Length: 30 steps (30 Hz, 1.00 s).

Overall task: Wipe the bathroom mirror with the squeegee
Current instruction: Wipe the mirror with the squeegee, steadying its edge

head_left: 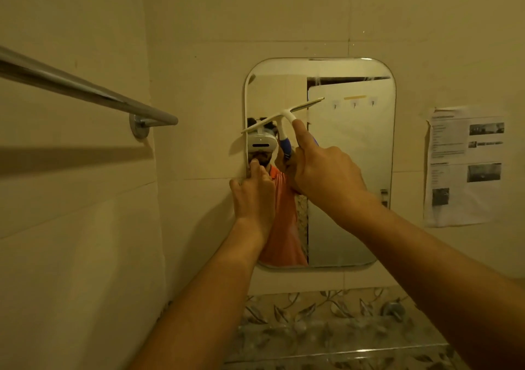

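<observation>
A rounded rectangular mirror hangs on the tiled wall. My right hand grips the blue-and-white handle of a white squeegee, forefinger stretched along its neck. The blade lies tilted across the mirror's upper left, its right end higher. My left hand rests at the mirror's left edge, fingers pinched on the rim. The mirror reflects a person in an orange shirt wearing a headset, and a white door.
A chrome towel bar juts from the left wall at head height. A printed paper sheet is stuck to the wall right of the mirror. Patterned leaf tiles run below.
</observation>
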### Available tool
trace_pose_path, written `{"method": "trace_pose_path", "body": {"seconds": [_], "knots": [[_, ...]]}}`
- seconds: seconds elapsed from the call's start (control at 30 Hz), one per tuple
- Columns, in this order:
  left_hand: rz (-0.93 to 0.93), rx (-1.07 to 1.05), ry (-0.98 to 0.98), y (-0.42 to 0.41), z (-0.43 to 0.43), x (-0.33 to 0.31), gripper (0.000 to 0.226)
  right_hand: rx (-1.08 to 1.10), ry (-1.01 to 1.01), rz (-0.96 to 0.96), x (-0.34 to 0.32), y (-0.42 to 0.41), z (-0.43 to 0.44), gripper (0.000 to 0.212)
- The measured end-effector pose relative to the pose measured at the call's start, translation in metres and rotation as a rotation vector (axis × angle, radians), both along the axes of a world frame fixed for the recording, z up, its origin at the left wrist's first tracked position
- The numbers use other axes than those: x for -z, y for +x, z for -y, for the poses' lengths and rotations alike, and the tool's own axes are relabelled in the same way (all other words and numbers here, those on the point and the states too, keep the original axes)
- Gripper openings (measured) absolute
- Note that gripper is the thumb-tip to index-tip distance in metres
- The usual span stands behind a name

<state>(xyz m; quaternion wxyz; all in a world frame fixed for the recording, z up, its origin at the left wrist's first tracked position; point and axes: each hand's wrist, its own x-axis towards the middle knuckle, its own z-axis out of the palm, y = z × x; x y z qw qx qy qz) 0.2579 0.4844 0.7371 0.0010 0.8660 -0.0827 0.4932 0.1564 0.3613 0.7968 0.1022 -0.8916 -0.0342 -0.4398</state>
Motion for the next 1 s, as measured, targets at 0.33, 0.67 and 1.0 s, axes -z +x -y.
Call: {"method": "trace_pose_path", "body": {"seconds": [0.33, 0.67, 1.0], "knots": [[-0.021, -0.015, -0.042, -0.008, 0.003, 0.001, 0.047, -0.008, 0.025, -0.089, 0.049, -0.012, 0.033, 0.072], [-0.01, -0.002, -0.075, -0.001, 0.005, 0.004, 0.046, -0.195, 0.012, 0.128, -0.067, 0.004, 0.005, 0.051], [0.027, -0.04, -0.048, 0.001, 0.002, 0.004, 0.043, -0.111, 0.009, 0.05, -0.072, 0.007, -0.01, 0.059]]}}
